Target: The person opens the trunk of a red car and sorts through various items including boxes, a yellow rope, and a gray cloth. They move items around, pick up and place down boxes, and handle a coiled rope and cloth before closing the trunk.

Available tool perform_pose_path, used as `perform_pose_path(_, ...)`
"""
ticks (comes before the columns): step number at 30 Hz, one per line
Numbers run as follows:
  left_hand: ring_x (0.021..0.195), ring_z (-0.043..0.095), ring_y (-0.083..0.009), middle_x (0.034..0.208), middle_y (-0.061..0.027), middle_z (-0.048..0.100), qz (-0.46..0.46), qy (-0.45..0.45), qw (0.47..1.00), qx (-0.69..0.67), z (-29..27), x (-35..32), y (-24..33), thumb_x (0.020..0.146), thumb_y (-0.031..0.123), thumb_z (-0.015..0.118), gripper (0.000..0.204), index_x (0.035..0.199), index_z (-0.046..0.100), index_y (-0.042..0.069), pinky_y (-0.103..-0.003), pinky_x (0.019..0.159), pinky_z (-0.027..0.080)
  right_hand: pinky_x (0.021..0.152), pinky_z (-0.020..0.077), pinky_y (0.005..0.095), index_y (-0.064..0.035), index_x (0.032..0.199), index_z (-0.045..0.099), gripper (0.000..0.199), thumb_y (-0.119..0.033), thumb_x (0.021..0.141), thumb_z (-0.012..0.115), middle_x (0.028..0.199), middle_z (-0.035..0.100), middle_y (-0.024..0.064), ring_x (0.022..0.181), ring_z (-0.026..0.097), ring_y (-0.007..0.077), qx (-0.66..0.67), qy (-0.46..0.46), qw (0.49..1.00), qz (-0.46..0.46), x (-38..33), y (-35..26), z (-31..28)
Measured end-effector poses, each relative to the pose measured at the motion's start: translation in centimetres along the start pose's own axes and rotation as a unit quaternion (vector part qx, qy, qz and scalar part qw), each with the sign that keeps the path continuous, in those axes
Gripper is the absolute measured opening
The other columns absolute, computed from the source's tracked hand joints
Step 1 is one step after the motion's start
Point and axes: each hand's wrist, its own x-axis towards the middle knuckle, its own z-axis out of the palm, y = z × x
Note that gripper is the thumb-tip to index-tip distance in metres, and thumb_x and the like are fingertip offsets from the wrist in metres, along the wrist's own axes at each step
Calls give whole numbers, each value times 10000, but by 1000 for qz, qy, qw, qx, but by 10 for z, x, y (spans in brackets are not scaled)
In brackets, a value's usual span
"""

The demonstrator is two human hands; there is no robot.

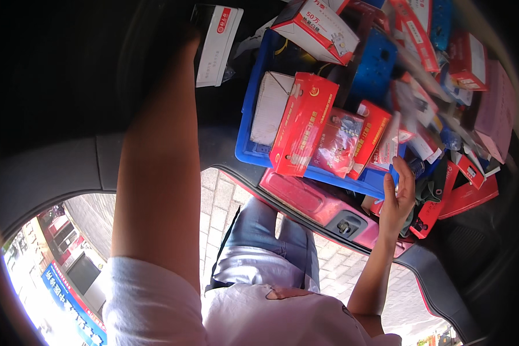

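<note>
My left forearm point(158, 167) reaches up into the dark at the upper left, where deep shadow hides the hand and its fingers. Next to that wrist stands a white carton point(216, 49) with a red label; whether the hand touches it I cannot tell. My right hand point(399, 196) is at the front right rim of a blue plastic crate point(248, 157), fingers stretched upward and apart, with nothing seen in them. Inside the crate near it are a red box point(304, 124), a smaller red picture box point(337, 141) and a narrow red box point(372, 135).
More cartons crowd the right side, among them a white-and-red box point(317, 32) and a pink box point(495, 112). Dark green cloth point(429, 190) lies beside my right hand. A red car sill with a latch point(345, 226) runs along the near side, above paved ground point(216, 202).
</note>
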Motion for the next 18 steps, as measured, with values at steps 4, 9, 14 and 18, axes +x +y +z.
perform_pose_path(4,1153,436,-321,1221,-152,488,28,-30,999,-10,-73,-43,23,827,342,496,477,1227,464,86,-450,930,348,959,350,328,17,1160,512,327,-103,862,569,1173,545,120,1114,489,212,66,10,997,-26,-23,-7,-19)
perform_pose_path(9,1139,441,-327,1211,-152,490,73,-111,990,-48,-138,-112,70,821,360,498,488,1222,465,86,-467,914,350,1016,312,341,31,1191,474,355,-19,850,562,1201,520,150,1175,459,224,155,-79,982,-71,-36,-43,-26)
perform_pose_path(14,1125,446,-333,1202,-152,491,101,-202,966,-125,-181,-181,134,814,378,499,499,1217,466,86,-483,898,352,928,381,337,4,1206,443,544,-212,774,693,1112,547,142,1069,511,209,433,-195,880,-24,-56,-98,4)
perform_pose_path(18,1114,450,-338,1194,-152,492,122,-201,947,-219,-166,-202,223,809,393,501,509,1214,467,86,-497,886,353,928,396,355,-28,1215,423,577,-273,762,682,1112,540,87,1061,516,196,481,-238,842,56,-65,-87,-14)
